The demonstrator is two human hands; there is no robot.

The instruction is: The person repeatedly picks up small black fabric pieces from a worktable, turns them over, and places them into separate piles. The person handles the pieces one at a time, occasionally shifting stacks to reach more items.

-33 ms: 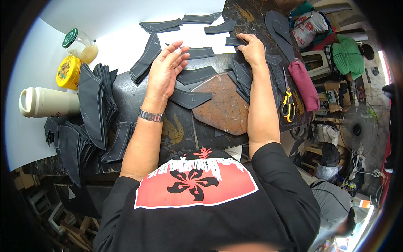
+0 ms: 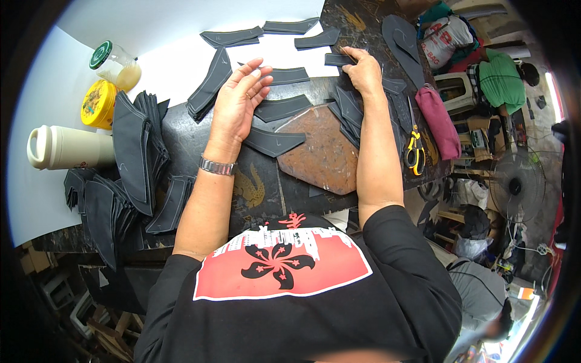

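Observation:
My left hand (image 2: 240, 97) hovers over the table with palm turned inward and fingers stretched, holding nothing. Beneath and beside it lie curved black pieces with pale edge lines, such as one (image 2: 283, 108) next to the wrist and another (image 2: 275, 143) overlapping a worn brown slab (image 2: 321, 154). Farther right, thumb and fingers of my right hand (image 2: 365, 74) close around the right end of a small black strip (image 2: 334, 59). Something thin shows by its fingertips, too fine to make out. Several black pieces (image 2: 348, 112) are bunched below that hand.
Stacks of black pieces (image 2: 136, 157) crowd the left, near a cream tumbler (image 2: 72, 147), a yellow tub (image 2: 98, 104) and a green-lidded jar (image 2: 118, 65). White sheet (image 2: 175, 63) lies at the back. Yellow-handled scissors (image 2: 415, 151) and a maroon pouch (image 2: 438, 124) rest right. Another person (image 2: 502, 78) is beyond.

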